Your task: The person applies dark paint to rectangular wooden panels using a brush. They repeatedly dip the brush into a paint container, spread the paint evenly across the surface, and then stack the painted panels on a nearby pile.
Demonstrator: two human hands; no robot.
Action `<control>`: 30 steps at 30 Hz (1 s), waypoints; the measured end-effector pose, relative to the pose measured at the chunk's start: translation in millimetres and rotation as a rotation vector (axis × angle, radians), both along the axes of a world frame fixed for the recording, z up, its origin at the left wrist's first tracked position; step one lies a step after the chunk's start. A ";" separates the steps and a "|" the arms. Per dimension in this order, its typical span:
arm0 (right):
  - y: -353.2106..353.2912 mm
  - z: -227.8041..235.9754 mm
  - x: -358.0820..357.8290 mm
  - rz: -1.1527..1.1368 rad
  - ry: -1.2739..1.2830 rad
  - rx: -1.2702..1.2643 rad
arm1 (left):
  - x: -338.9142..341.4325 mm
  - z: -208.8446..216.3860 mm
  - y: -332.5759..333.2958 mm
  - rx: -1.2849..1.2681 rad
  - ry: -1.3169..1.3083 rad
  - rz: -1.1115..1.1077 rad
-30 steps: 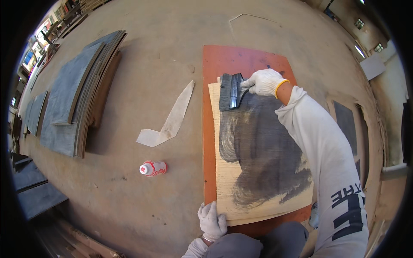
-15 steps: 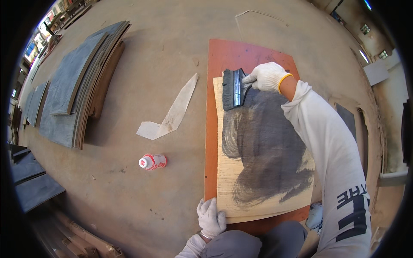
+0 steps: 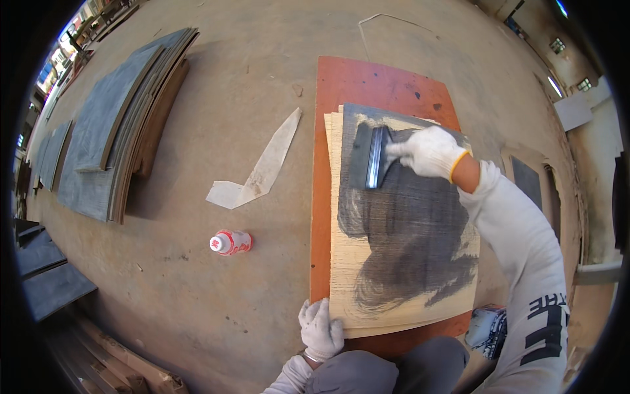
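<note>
My right hand, in a white knit glove with a yellow cuff, grips the handle of a wide flat brush with dark bristles and a shiny metal band. The bristles press on the upper left part of a thin pale wood sheet, the top one of a small stack. Dark grey, streaky paint covers much of that sheet; bare wood shows at its left and lower edges. My left hand, also gloved, is closed at the stack's lower left corner, with the thumb against the sheets' edge.
Under the stack lies a reddish-brown board on the concrete floor. To the left are a white and red bottle, a bent pale strip and a pile of dark-faced boards. A crumpled bag lies beside my right knee.
My right hand has drawn the brush down and to the right from the sheet's upper left edge. Fresh dark paint covers the top left corner. My left hand stays in place.
</note>
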State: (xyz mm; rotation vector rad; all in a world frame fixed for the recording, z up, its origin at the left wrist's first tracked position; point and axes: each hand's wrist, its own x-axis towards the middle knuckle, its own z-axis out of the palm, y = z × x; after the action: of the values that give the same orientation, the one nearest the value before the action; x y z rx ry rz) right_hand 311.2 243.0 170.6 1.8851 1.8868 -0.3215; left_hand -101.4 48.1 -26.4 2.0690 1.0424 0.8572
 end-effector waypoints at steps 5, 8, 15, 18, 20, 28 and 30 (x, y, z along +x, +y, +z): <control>-33.0 5.3 -35.6 0.170 0.024 -0.147 | -4.7 3.1 -1.6 -0.003 0.030 0.027; -11.9 4.7 -0.4 -0.058 -0.051 0.027 | 2.0 0.4 -1.7 -0.008 0.007 -0.002; -27.7 7.3 -45.1 0.137 0.024 -0.184 | -5.1 1.9 0.9 0.002 0.049 0.009; 16.1 -9.6 20.6 -0.186 0.088 0.023 | -0.8 3.3 0.7 -0.012 0.039 -0.021; 40.3 -6.8 33.0 -0.209 0.093 0.037 | -1.4 3.5 1.2 -0.016 0.034 -0.013; 64.7 4.5 33.9 -0.191 0.069 0.043 | -4.6 1.7 0.0 -0.025 0.047 0.005; 63.1 0.6 36.0 -0.190 0.051 0.042 | -3.9 1.9 -0.1 -0.016 0.042 -0.015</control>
State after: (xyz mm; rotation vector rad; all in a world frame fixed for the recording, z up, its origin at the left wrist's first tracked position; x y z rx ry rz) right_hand 347.2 306.1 171.2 2.1090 1.7622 -0.3968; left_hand -105.3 48.0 -24.5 2.0863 1.0519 0.7986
